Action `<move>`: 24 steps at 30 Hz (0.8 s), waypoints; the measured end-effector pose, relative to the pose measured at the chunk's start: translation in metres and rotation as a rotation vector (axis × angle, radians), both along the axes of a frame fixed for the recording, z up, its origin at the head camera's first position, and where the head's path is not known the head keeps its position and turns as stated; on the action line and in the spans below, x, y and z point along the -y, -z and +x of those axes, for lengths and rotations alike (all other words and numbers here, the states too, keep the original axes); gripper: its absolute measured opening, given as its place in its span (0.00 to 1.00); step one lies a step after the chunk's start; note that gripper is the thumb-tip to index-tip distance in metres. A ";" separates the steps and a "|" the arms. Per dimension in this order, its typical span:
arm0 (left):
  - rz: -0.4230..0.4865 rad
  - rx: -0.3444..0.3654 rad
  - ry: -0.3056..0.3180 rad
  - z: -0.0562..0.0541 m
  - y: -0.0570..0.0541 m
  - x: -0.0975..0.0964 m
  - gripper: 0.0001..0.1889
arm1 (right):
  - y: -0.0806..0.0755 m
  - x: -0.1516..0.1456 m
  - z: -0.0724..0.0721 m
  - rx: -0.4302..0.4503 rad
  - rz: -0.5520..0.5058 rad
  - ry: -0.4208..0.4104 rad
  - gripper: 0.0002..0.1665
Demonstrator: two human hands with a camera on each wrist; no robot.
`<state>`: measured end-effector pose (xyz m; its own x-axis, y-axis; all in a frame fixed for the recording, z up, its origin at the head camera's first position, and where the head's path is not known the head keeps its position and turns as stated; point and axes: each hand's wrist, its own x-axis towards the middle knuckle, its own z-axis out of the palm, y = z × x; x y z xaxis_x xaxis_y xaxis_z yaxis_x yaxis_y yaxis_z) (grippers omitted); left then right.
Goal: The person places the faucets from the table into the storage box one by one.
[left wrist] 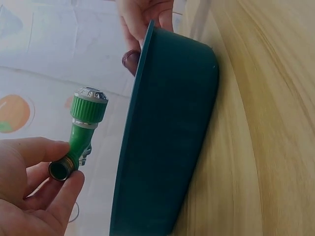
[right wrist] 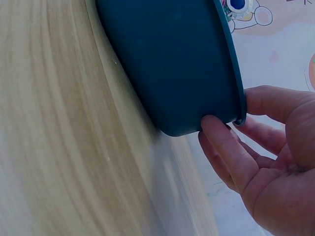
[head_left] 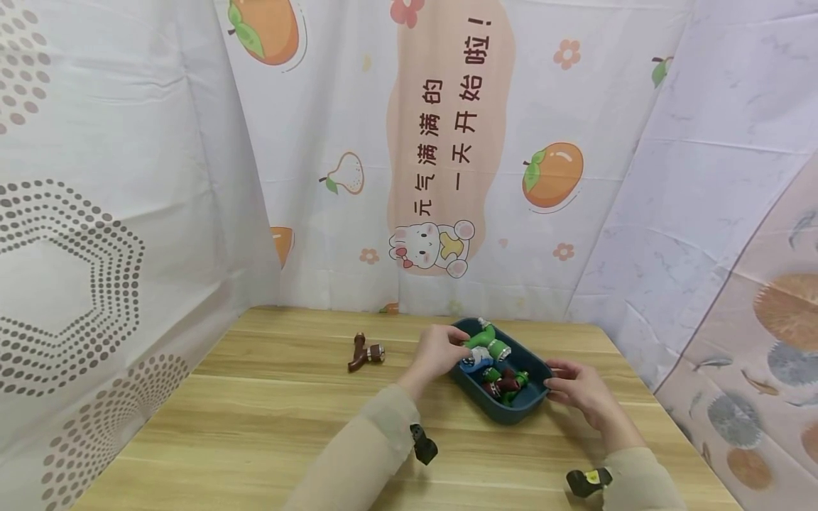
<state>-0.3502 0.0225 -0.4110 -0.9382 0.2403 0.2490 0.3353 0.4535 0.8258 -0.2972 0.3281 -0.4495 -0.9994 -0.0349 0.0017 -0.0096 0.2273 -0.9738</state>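
Observation:
A green tap [head_left: 488,343] with a ribbed knob and silver trim is pinched by my left hand [head_left: 439,353] over the blue-green bin [head_left: 473,387]. The left wrist view shows thumb and fingers around the threaded end of this tap [left wrist: 81,132], its knob pointing up. My right hand [head_left: 580,392] holds the bin's right end. In the right wrist view its fingers grip the rim and outer wall of the bin [right wrist: 172,64]. Inside the bin lie a blue tap [head_left: 471,365], a dark brown tap [head_left: 505,383] and green ones, partly overlapping.
Left of the bin, a brown tap [head_left: 364,353] lies on the wooden table [head_left: 275,419]. Printed curtains [head_left: 339,234] hang behind the table and along both sides. Each wrist carries a small black camera mount [head_left: 422,444].

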 end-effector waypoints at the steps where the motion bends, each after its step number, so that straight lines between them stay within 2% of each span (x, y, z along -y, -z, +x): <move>1: -0.002 -0.005 0.005 0.000 0.000 -0.002 0.09 | 0.000 0.000 0.000 0.002 0.001 0.001 0.33; 7: -0.008 -0.007 0.016 0.001 -0.001 -0.011 0.09 | -0.002 0.000 0.000 0.002 0.010 -0.001 0.33; 14: 0.000 0.041 0.015 0.001 -0.001 -0.020 0.08 | -0.001 0.001 0.000 0.004 0.001 0.008 0.32; 24: -0.032 -0.001 -0.006 -0.002 0.002 -0.029 0.07 | -0.001 0.001 0.000 0.001 -0.007 0.004 0.33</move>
<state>-0.3519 0.0514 -0.4129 -0.9394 0.2425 0.2424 0.3334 0.4815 0.8105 -0.2976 0.3272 -0.4482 -0.9995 -0.0313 0.0008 -0.0077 0.2202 -0.9754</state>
